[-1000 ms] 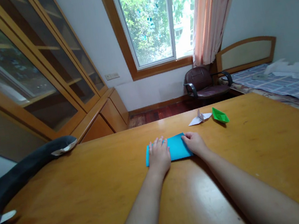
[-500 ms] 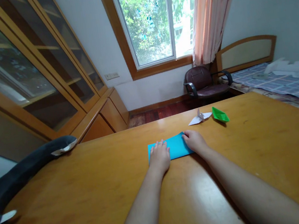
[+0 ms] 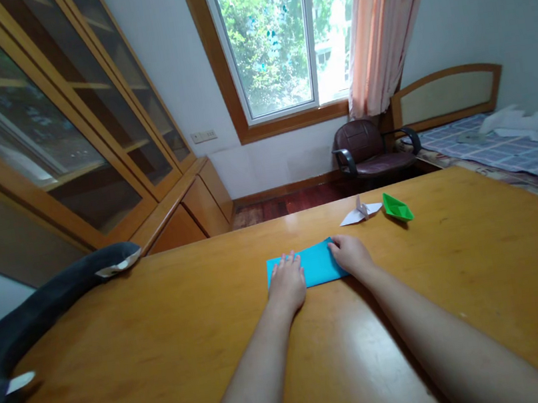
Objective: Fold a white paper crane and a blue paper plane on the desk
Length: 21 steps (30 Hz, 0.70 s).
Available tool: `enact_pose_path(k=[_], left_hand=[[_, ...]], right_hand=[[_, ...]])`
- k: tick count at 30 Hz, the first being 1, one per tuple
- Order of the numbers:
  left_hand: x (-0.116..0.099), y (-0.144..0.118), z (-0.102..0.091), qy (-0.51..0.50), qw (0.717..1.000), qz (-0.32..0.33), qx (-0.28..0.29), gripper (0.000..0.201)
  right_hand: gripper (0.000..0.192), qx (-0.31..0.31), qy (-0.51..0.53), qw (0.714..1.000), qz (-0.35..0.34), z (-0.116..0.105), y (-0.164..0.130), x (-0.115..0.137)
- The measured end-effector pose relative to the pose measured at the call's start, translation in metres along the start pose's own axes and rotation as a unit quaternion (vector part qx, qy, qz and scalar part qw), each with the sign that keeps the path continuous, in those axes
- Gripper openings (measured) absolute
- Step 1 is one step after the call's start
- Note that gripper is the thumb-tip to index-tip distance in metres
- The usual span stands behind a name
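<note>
A folded sheet of blue paper (image 3: 317,264) lies on the wooden table (image 3: 170,351), its long side running left to right. My left hand (image 3: 288,281) rests flat on the paper's left part, fingers stretched toward the far edge. At the right end my right hand (image 3: 352,255) pinches the far right corner, which is lifted slightly; part of that end is hidden under the hand. Beyond my right hand sit a white paper crane (image 3: 361,211) and, to its right, a green paper boat (image 3: 397,208).
A dark plush toy (image 3: 50,295) with white parts lies along the table's left side. Past the far edge stand a glass-fronted cabinet (image 3: 138,140), a maroon armchair (image 3: 366,146) below the window, and a bed (image 3: 472,137) with a checked cover at the right.
The view has shifted very slightly. Both hands keep their places on the blue paper, and the crane and boat have not moved on the table.
</note>
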<state>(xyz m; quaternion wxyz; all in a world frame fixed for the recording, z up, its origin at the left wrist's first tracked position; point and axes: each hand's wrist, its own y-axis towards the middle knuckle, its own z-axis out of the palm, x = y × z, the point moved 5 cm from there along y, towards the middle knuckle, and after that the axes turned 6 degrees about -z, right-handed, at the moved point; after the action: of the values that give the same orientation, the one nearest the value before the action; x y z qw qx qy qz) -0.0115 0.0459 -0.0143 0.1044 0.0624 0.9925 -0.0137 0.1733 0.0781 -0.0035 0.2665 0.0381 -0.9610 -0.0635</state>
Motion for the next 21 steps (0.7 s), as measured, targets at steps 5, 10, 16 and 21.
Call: enact_pose_path(k=[5,10,16,21], left_hand=[[0.001,0.001,0.003,-0.003,1.000,0.004,0.001,0.046],[0.005,0.005,0.003,-0.001,1.000,-0.011,0.002,0.048],[0.011,0.010,-0.002,0.015,0.998,-0.063,-0.003,0.051],[0.011,0.010,-0.001,0.024,0.997,-0.069,-0.002,0.054]], right_hand=[[0.042,-0.161,-0.050,0.978,-0.120,-0.025,-0.023,0.027],[0.026,0.014,-0.076,0.955,-0.286,0.002,-0.053,0.073],[0.027,0.087,-0.108,0.941,-0.309,0.023,-0.066,0.087],[0.032,0.099,-0.124,0.945,-0.284,0.021,-0.071,0.089]])
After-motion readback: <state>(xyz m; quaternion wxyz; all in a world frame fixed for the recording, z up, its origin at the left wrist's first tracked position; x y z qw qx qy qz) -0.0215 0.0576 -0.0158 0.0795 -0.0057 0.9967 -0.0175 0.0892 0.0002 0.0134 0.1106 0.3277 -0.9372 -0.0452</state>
